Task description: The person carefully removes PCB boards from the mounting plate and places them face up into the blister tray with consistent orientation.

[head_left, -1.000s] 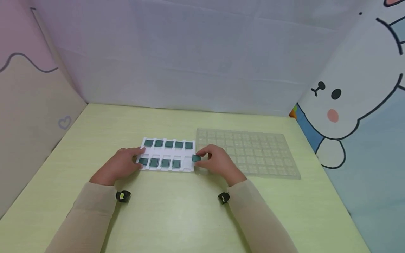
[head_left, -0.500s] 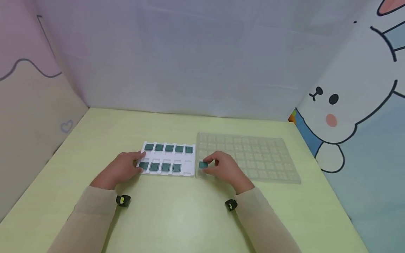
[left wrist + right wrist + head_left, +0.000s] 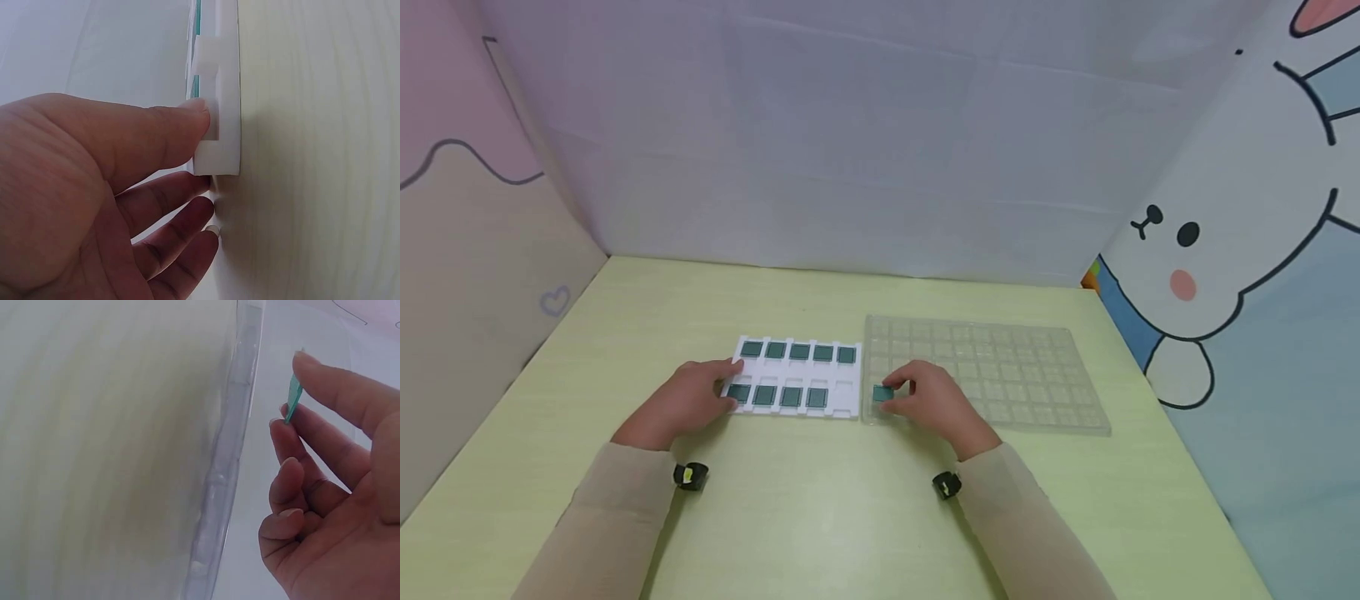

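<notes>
My left hand grips the left end of a white tray, thumb on the near edge and fingers at the far side. Two rows of square green chips sit in its slots; the near row's right-end slot holds none. Over the left end of a clear plastic tray, my right hand pinches one green chip between thumb and fingers. Seen edge-on in the right wrist view, this thin chip is above the clear tray's rim. The thumb presses the white tray's edge in the left wrist view.
Both trays lie side by side on a pale wooden table, their ends nearly meeting. The clear tray has a grid of many small pockets. A white sheet hangs behind the table, and a cartoon-printed panel stands at the right.
The right hand has carried the green chip rightward from the white tray's right end to above the clear tray, then barely moved. The left hand keeps its hold; the head view has tilted slightly.
</notes>
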`<state>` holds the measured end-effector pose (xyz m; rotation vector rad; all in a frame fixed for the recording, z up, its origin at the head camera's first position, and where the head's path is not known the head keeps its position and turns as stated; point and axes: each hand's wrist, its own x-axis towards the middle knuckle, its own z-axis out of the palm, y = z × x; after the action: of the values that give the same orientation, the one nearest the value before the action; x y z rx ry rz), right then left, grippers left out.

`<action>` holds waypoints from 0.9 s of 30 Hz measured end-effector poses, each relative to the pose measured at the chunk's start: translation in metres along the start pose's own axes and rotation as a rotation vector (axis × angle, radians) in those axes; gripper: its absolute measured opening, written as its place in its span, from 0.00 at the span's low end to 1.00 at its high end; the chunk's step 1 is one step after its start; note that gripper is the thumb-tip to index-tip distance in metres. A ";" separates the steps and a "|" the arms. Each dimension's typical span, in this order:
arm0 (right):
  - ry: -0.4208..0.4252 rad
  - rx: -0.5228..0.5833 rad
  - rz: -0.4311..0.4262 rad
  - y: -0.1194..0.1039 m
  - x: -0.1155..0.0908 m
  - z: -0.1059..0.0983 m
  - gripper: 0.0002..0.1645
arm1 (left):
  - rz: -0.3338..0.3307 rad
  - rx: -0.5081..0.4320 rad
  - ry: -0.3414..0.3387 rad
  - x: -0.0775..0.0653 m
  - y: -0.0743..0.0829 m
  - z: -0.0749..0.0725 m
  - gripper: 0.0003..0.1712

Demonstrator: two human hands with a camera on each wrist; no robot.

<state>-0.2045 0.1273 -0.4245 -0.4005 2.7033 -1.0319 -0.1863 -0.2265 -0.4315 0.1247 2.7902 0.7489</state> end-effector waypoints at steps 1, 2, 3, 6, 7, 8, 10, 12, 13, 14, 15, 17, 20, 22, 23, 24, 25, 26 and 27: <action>-0.004 -0.002 -0.007 -0.001 0.000 0.000 0.15 | 0.000 0.000 0.000 0.000 0.000 0.000 0.37; -0.008 -0.006 -0.012 -0.001 0.001 0.001 0.15 | 0.000 0.000 0.000 0.000 0.000 0.000 0.37; -0.013 -0.015 -0.022 -0.002 0.001 0.001 0.15 | 0.002 0.003 0.000 0.000 0.000 0.000 0.37; -0.025 -0.064 -0.041 -0.004 0.003 0.002 0.16 | 0.001 0.002 -0.001 0.001 0.000 0.000 0.37; -0.028 -0.081 -0.044 -0.005 0.004 0.003 0.16 | 0.002 0.003 -0.002 0.001 0.000 0.000 0.37; -0.031 -0.102 -0.044 -0.005 0.005 0.003 0.17 | 0.000 0.002 -0.002 0.001 0.000 0.000 0.37; -0.037 -0.135 -0.044 -0.005 0.006 0.004 0.17 | 0.001 0.004 -0.002 0.001 -0.001 0.001 0.37; -0.040 -0.151 -0.045 -0.006 0.007 0.004 0.17 | 0.008 0.010 0.001 0.002 -0.002 0.001 0.37; -0.041 -0.155 -0.045 -0.006 0.007 0.004 0.17 | 0.012 0.014 0.002 0.002 -0.002 0.001 0.37; -0.042 -0.162 -0.045 -0.006 0.007 0.005 0.18 | 0.014 0.016 0.003 0.002 -0.002 0.001 0.37; -0.043 -0.163 -0.045 -0.006 0.007 0.005 0.18 | 0.019 0.019 0.004 0.001 -0.002 0.001 0.37; -0.041 -0.161 -0.042 -0.005 0.007 0.005 0.18 | 0.028 0.022 0.008 0.001 -0.002 0.001 0.37; -0.041 -0.156 -0.038 -0.005 0.006 0.005 0.17 | 0.029 0.025 0.006 0.001 -0.002 0.000 0.37; -0.040 -0.153 -0.034 -0.006 0.006 0.004 0.17 | 0.023 0.025 0.002 0.001 -0.002 0.000 0.37; -0.040 -0.154 -0.033 -0.006 0.006 0.004 0.17 | 0.020 0.025 0.000 0.001 -0.002 0.000 0.37; -0.040 -0.155 -0.030 -0.006 0.006 0.004 0.17 | 0.015 0.023 -0.001 0.001 -0.002 0.000 0.37; -0.040 -0.157 -0.027 -0.006 0.006 0.004 0.17 | 0.013 0.019 -0.002 0.001 -0.002 0.000 0.37; -0.039 -0.158 -0.025 -0.006 0.007 0.004 0.17 | 0.013 0.018 -0.001 0.001 -0.002 0.000 0.37; -0.038 -0.158 -0.021 -0.005 0.007 0.004 0.17 | 0.014 0.017 0.000 0.001 -0.002 0.000 0.37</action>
<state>-0.2089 0.1189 -0.4243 -0.4721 2.7606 -0.8096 -0.1877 -0.2282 -0.4332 0.1481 2.7989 0.7284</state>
